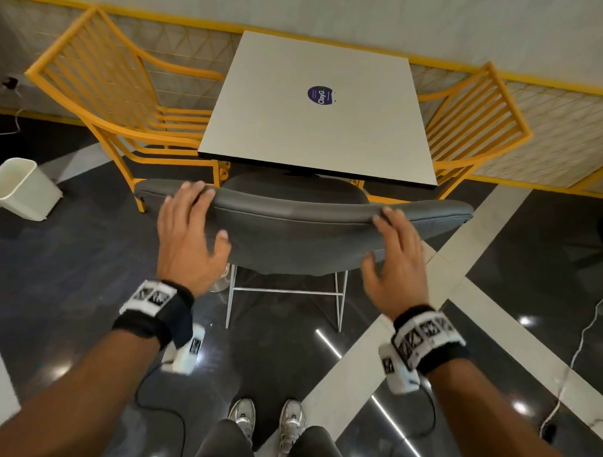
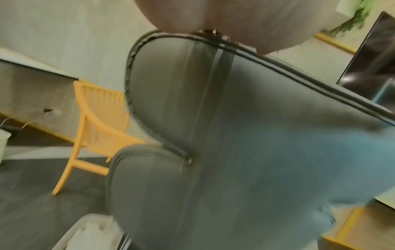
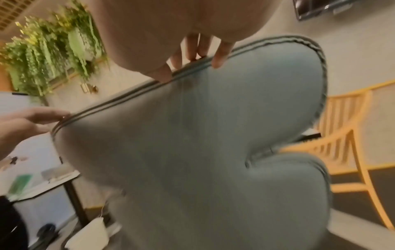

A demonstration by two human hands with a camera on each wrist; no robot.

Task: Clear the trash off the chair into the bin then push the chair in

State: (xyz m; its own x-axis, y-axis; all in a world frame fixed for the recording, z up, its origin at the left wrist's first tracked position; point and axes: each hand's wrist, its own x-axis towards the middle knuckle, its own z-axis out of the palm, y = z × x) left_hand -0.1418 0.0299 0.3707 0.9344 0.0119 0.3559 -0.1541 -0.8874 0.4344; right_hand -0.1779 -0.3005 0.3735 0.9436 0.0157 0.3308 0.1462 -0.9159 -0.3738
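Observation:
A grey padded chair (image 1: 293, 235) stands in front of me with its seat (image 1: 294, 187) partly under the white table (image 1: 269, 131). No trash shows on the visible part of the seat. My left hand (image 1: 191, 224) rests on the left of the backrest's top edge, fingers laid over it and thumb spread on the back. My right hand (image 1: 395, 252) touches the right of that edge with straight fingers (image 3: 220, 55). The wrist views show the chair back (image 2: 235, 135) (image 3: 192, 135) close up. A white bin (image 1: 21, 187) sits on the floor to the left.
Yellow slatted chairs (image 1: 120, 85) (image 1: 475, 114) flank the table against a low yellow-trimmed wall. A purple sticker (image 1: 320, 95) marks the tabletop. A white cable (image 1: 580, 340) runs across the dark glossy floor on the right. My shoes (image 1: 266, 425) are just behind the chair.

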